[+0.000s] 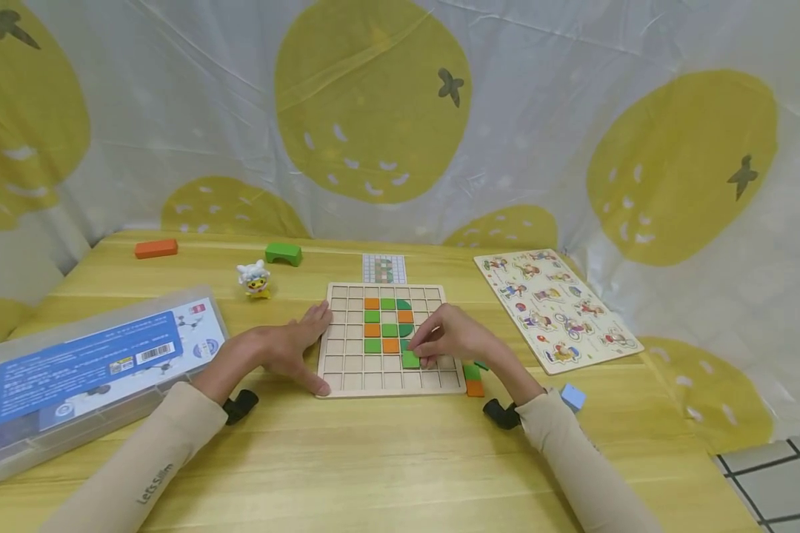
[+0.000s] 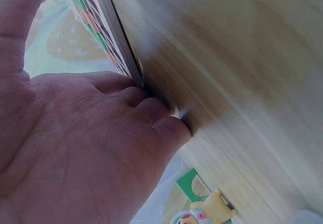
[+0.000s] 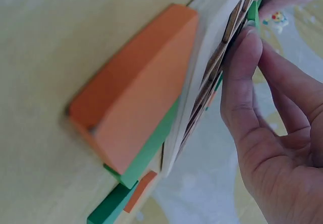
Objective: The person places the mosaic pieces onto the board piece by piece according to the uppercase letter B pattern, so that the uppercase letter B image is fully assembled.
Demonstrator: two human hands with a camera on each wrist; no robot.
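Note:
A wooden grid board (image 1: 346,380) lies on the table with several green and orange square tiles and rounded dark green pieces set in its cells. My right hand (image 1: 458,337) pinches a green square tile (image 1: 410,360) at the lower right end of the pattern. In the right wrist view, thumb and fingertips meet on that green tile (image 3: 254,13) close over the grid. My left hand (image 1: 287,349) rests along the board's left edge, thumb at the near corner and fingers farther up. In the left wrist view its fingertips touch the table beside the board.
Loose orange (image 1: 475,389) and green tiles lie by the board's right edge. A pattern card (image 1: 374,268) is behind it. Around stand a plastic box (image 1: 203,314), a small figurine (image 1: 255,280), a green arch block (image 1: 284,254), an orange block (image 1: 156,249), a picture puzzle (image 1: 553,303) and a blue block (image 1: 572,397).

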